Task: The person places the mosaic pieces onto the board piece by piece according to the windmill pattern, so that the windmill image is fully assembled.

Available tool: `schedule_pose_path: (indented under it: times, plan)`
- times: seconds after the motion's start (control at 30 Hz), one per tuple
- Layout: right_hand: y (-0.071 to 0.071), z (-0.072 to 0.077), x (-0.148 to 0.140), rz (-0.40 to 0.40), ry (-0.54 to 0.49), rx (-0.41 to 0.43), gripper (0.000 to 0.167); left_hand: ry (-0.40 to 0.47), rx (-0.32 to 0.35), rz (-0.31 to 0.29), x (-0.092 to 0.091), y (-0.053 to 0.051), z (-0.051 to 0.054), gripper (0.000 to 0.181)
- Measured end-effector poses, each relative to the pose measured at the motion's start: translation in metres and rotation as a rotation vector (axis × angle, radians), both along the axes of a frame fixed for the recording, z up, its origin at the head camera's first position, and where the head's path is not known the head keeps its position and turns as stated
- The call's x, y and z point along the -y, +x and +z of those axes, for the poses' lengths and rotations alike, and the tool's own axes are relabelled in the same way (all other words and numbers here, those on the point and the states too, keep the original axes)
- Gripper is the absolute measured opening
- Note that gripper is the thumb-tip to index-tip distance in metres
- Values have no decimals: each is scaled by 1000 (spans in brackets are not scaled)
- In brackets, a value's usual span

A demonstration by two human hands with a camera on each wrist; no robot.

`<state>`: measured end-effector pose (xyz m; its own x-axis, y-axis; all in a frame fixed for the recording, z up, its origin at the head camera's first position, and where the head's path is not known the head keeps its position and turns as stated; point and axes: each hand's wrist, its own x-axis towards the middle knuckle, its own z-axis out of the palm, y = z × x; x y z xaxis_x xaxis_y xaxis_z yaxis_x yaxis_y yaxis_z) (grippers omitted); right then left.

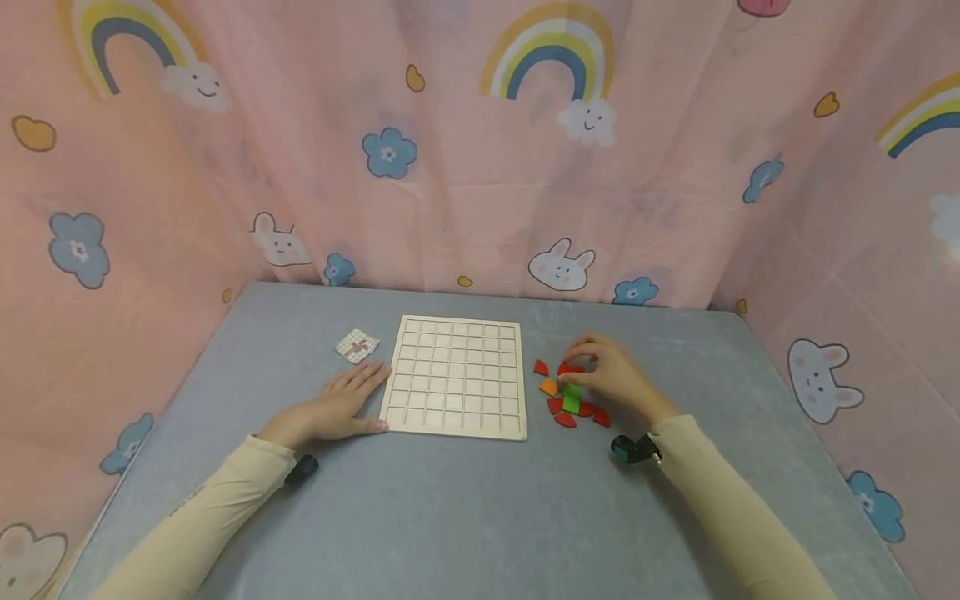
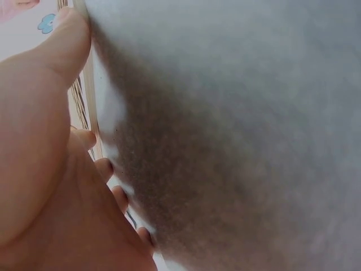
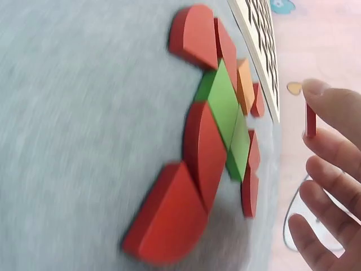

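Note:
A pale wooden grid board [image 1: 454,379] lies flat on the table. My left hand [image 1: 337,408] rests along its left edge, fingers extended; in the left wrist view the thumb [image 2: 70,42] and fingertips touch the board's side. To the right of the board, my right hand [image 1: 615,375] is raised over a cluster of small flat blocks. It pinches a thin red piece [image 3: 311,119] between thumb and forefinger, seen edge-on. Below it lie several red round-edged blocks [image 3: 175,217], green blocks [image 3: 224,107] and an orange block [image 3: 245,84], close together.
A small card [image 1: 357,346] with a printed grid and reddish picture lies just beyond the left fingertips. The grey table [image 1: 465,517] ends at a pink patterned curtain [image 1: 465,208] at the back and sides. Dark wrist cameras [image 1: 633,450] sit under both cuffs.

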<state>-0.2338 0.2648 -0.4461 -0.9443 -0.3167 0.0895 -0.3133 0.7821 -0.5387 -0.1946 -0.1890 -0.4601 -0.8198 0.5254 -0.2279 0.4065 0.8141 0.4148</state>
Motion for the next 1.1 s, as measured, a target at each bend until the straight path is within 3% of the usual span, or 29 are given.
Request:
schedule_pose_path:
  times: [0.2,0.53,0.8,1.1]
  plan:
    - [-4,-3,14,16,-62,-15,27,-4,1,4,0,-1,-2,93]
    - [-12,-4,51,-103,-82,-20,29,29,5,5,0,2,3,99]
    - [-18,-3,79,-172,-120,54,31,13,25,17,-2,3,8,97]
    - [-20,-6,95,-179,-194,112,30,9,34,-12,1,1,4,96]
